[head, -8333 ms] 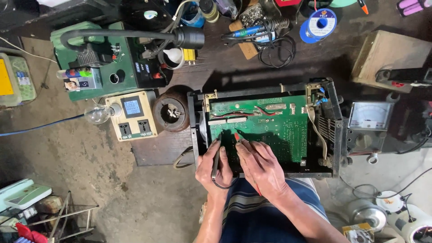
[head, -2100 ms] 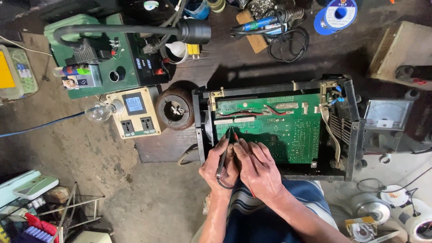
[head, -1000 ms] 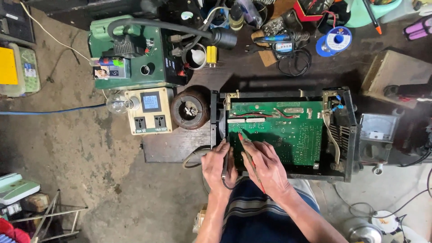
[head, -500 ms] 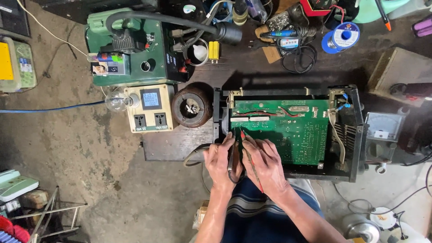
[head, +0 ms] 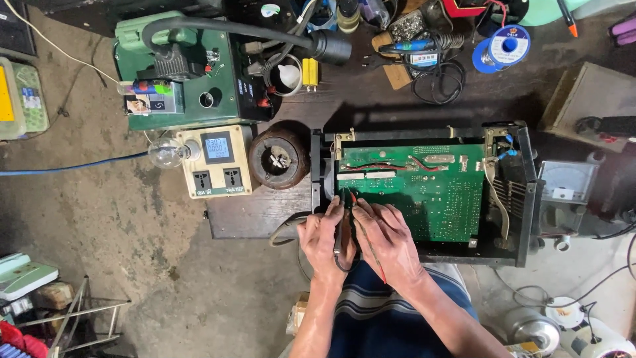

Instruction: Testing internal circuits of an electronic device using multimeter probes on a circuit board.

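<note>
Two hands: we see both of them close together at the near left corner of the green board (head: 424,192).
Left hand (head: 322,242): its fingers are curled around a thin dark stick with a wire on it, and they rest at the edge of the green board.
Right hand (head: 387,242): its fingers are bent and pinch a thin red stick (head: 371,246); the tip of the stick is too small for us to tell what it touches.
Wires: we see a dark wire loop hang down between the two hands.
Green board: it lies flat inside a black metal box (head: 523,199) with no lid, right in front of the person.
Black metal box: it sits on the dark wood table (head: 252,212), and its near side is just over the person's lap.
Striped cloth (head: 377,311): blue with pale stripes, under both arms.
Round brown coil (head: 278,158): just left of the black box, touching or almost touching it, we cannot tell which.
Cream plug box (head: 215,162): left of the coil, with a small lit screen and two sockets.
Glass bulb (head: 165,152): it sticks out from the left side of the plug box.
Green machine (head: 185,73): behind the plug box, with a thick black hose across its top.
Blue spool (head: 502,46): far back on the table, well apart from the hands.
Dial meter (head: 563,182): just right of the black box.
Blue cable (head: 66,166): it runs over the grey floor toward the bulb.
</note>
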